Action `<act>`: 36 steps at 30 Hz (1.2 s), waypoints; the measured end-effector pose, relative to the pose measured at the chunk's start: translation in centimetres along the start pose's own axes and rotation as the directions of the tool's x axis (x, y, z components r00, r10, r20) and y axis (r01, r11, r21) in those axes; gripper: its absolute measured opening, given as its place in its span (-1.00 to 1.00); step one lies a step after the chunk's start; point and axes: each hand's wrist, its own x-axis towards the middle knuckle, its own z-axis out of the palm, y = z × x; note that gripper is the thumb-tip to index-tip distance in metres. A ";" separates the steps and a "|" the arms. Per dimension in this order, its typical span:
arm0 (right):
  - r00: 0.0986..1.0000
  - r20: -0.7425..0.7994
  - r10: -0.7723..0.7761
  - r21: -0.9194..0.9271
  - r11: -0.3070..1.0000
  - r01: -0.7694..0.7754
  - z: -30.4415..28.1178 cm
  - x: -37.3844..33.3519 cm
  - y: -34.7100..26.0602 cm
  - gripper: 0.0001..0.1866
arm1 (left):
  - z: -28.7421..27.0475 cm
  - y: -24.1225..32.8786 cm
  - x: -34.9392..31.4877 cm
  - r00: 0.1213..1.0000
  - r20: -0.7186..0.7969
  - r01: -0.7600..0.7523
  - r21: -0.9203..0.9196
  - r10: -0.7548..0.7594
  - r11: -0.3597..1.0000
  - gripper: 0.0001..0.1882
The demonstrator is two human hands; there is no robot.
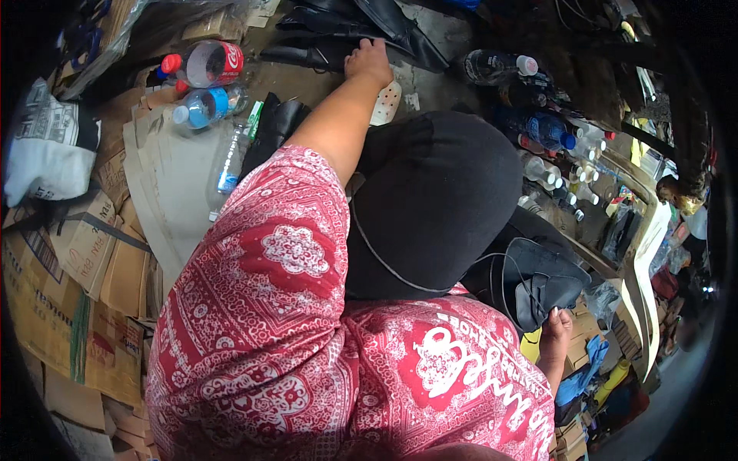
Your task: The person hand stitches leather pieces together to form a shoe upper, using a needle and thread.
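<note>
Cluttered informal workshop or recycling stall, flattened cardboard boxes (73,284) stacked along the left, empty plastic bottles (204,81) scattered about, black leather pieces (361,31) on a dirty concrete floor (430,84), crowded shelves of small bottles (569,165)

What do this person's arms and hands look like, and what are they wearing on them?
Both arms are bare below loose short sleeves of a red top patterned with white floral and paisley motifs. The left hand and right hand wear no gloves, and no rings or watch show. The right hand's fingernails look fairly long. A thin dark cord crosses the lap.
</note>
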 end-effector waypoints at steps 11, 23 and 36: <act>0.990 0.086 -0.109 0.020 0.994 0.108 -1.9 6.1 0.5 -0.79 | -3.8 -14.1 -3.3 0.877 -0.393 -0.291 0.024 0.277 0.956 -0.79; 0.995 0.080 -0.056 0.071 0.996 0.050 -3.0 10.3 0.0 -0.75 | 1.4 -14.7 -17.7 0.807 -0.111 -0.532 0.291 0.580 0.795 -0.83; 0.994 -0.012 -0.111 0.095 0.989 0.112 -1.5 6.8 1.2 -0.82 | 5.9 -11.5 -15.4 0.714 0.699 -0.332 0.283 0.044 0.900 -0.74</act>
